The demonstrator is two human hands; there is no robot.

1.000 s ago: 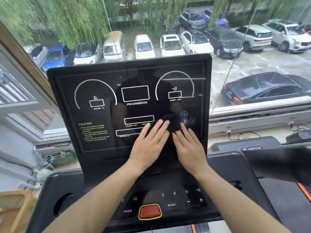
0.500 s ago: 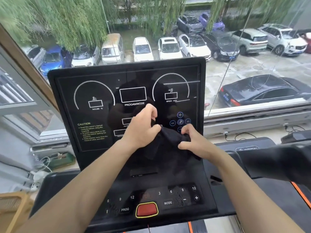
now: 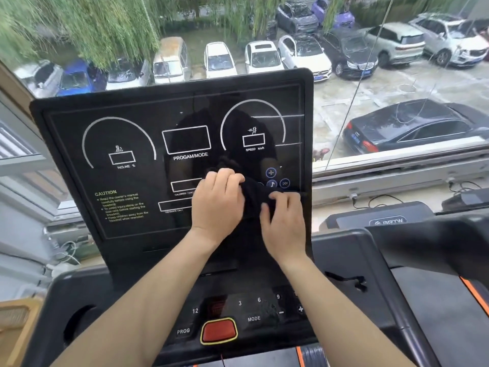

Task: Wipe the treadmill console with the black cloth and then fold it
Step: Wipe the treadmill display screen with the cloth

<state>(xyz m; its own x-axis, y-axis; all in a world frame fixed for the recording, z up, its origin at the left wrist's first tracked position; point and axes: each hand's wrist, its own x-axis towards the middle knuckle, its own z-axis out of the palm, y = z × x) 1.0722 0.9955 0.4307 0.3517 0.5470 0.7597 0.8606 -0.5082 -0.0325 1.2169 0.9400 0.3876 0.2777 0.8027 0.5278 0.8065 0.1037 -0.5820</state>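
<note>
My left hand (image 3: 217,205) clutches the bunched black cloth (image 3: 255,194) against the lower middle of the treadmill console (image 3: 127,144), fingers curled over its top. Just right, my right hand (image 3: 281,221) pinches the cloth's right edge below the round music buttons (image 3: 272,183).

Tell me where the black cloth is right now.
In the head view, the black cloth is bunched between the left hand and the right hand, which both hold it in front of the treadmill console's lower right, just below the round music buttons.
</note>
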